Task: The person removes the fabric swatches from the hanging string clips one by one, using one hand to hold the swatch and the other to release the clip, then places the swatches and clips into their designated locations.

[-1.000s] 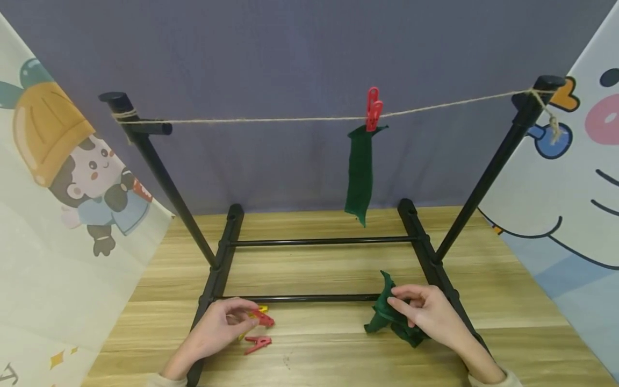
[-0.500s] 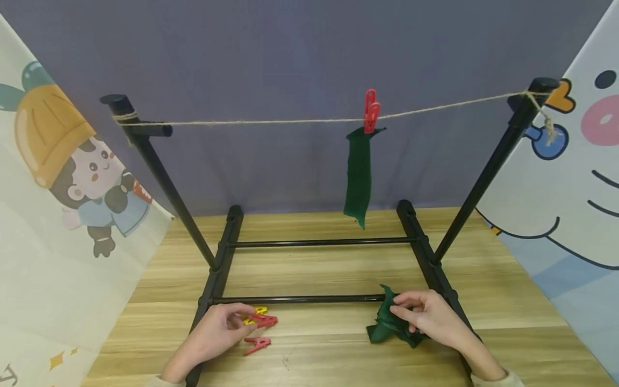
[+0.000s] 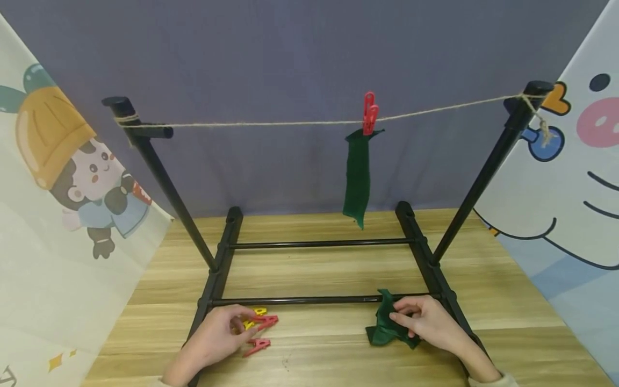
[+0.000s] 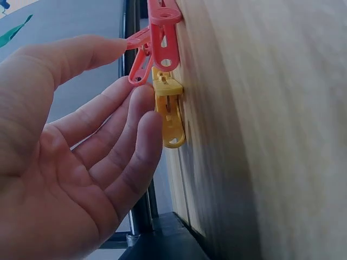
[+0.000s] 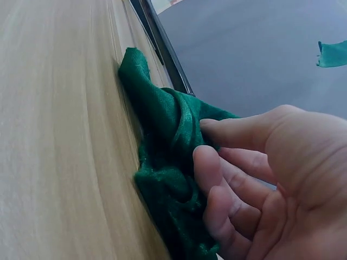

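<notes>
My left hand (image 3: 217,333) pinches the handles of a red clothespin (image 3: 267,321) just above the table; in the left wrist view, the thumb and fingertips touch its two handles. Beside those fingers lie a yellow clothespin (image 4: 171,116) and a second red clothespin (image 4: 164,38). At the right, a crumpled green cloth (image 3: 385,328) lies on the table, and my right hand (image 3: 425,322) pinches a fold of it between thumb and fingers. Another green cloth (image 3: 357,177) hangs from the string (image 3: 271,124) under a red clothespin (image 3: 369,114).
A black frame (image 3: 314,300) stands on the wooden table (image 3: 314,274), with the string tied between its left post (image 3: 166,183) and right post (image 3: 483,172). A grey cloth backdrop (image 3: 266,64) is behind; printed cartoon sheets flank both sides.
The raised tip of the crumpled green cloth has sunk lower, and my right hand has moved slightly down. The red clothespin in my left hand has shifted a little right. The view has drifted slightly.
</notes>
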`<state>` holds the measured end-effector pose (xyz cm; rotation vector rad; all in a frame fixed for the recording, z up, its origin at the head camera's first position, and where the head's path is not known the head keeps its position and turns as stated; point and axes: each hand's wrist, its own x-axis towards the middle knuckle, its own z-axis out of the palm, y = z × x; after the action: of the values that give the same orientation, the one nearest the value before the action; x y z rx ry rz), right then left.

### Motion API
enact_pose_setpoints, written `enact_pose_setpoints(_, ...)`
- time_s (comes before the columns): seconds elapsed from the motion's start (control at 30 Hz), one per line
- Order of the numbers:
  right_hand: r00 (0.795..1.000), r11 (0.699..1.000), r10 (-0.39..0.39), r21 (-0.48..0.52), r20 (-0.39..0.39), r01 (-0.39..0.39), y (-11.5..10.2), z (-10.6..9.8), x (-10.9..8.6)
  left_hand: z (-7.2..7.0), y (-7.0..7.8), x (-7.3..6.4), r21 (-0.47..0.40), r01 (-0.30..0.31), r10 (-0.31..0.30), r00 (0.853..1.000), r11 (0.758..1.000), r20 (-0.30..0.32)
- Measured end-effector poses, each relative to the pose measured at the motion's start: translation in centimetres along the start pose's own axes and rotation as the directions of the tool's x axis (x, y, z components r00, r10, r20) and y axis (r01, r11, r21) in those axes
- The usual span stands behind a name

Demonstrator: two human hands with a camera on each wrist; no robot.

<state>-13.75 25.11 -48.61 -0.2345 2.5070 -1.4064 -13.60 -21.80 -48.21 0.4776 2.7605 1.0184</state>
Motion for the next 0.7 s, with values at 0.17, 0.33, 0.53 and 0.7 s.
enact_pose_setpoints(0.17, 1.0, 1.0, -0.001, -0.002, -0.001, 0.001, -0.2, 0.0, -0.2, 0.3, 0.0, 0.0, 0.068, -0.035, 0.036, 0.999, 0.997, -0.013)
enact_pose_setpoints(0.33, 1.0, 1.0, -0.004, -0.001, -0.004, 0.004, -0.4, -0.2, -0.3, 0.4, 0.0, 0.0, 0.092, -0.043, 0.045, 0.999, 0.995, -0.024)
enact_pose_setpoints(0.53, 1.0, 1.0, -0.009, -0.03, -0.014, 0.009, -0.6, -0.7, -0.4, 0.4, 0.0, 0.0, 0.108, -0.043, 0.046, 0.999, 0.993, -0.028)
enact_pose_setpoints(0.7, 0.999, 0.999, -0.032, -0.04, -0.025, 0.031, -0.9, -1.1, -0.7, 0.5, 0.0, 0.0, 0.109, -0.042, 0.046, 0.999, 0.993, -0.029)
